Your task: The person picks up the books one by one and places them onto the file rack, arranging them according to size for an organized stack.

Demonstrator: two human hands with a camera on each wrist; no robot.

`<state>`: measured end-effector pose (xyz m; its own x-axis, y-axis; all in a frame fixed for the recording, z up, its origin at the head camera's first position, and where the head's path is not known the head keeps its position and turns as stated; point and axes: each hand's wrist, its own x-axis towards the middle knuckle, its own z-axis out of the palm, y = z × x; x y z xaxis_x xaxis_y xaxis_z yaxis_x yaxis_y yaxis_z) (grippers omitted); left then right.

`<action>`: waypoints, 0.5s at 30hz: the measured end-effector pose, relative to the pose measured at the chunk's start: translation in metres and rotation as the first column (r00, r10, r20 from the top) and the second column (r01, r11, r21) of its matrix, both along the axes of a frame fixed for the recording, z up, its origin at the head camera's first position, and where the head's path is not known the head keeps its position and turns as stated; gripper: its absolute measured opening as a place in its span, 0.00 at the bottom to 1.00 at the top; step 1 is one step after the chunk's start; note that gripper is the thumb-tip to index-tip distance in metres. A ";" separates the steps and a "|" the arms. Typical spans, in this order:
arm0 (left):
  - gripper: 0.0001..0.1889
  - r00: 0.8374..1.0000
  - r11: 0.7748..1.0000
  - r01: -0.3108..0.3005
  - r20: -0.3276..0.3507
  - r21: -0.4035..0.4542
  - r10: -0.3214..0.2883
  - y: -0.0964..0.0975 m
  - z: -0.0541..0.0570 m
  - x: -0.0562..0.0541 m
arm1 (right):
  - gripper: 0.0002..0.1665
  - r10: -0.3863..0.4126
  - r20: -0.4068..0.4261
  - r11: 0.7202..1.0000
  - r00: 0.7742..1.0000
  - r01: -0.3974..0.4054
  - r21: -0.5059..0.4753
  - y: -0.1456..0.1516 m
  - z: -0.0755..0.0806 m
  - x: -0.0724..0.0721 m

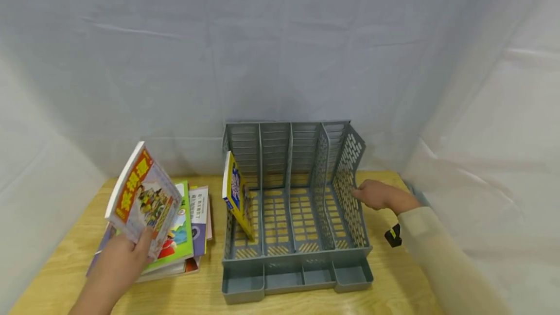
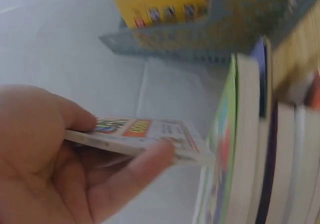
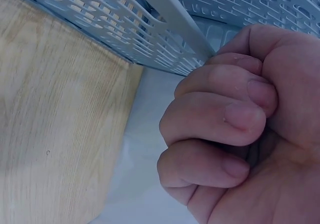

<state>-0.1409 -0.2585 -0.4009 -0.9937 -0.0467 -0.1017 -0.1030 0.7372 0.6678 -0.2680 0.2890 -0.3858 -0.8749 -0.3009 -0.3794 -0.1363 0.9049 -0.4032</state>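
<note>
My left hand holds a thin book with a red and yellow title, its thumb on the cover, tilted above a stack of books. In the left wrist view thumb and fingers pinch the book at its edge. On the right, my right hand grips the side panel of a grey book rack; the right wrist view shows curled fingers at the panel's edge. A yellow and blue book stands leaning in the rack's leftmost compartment.
Small open trays line the rack's front. A black object with a yellow mark lies on the wooden table right of the rack. White sheeting hangs behind and at both sides.
</note>
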 end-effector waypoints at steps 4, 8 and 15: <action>0.34 0.999 0.997 -0.016 -0.044 0.078 0.020 0.016 0.008 0.009 | 0.34 -0.011 -0.001 1.000 1.000 0.011 0.003 0.000 -0.004 0.000; 0.35 0.996 0.997 0.005 -0.088 0.077 0.002 0.031 0.018 0.021 | 0.34 -0.023 0.011 1.000 1.000 0.023 0.001 0.000 -0.007 0.001; 0.34 0.996 0.987 0.050 -0.081 0.151 -0.038 0.058 0.028 0.036 | 0.35 -0.028 0.004 0.999 1.000 0.028 -0.021 0.000 -0.003 0.001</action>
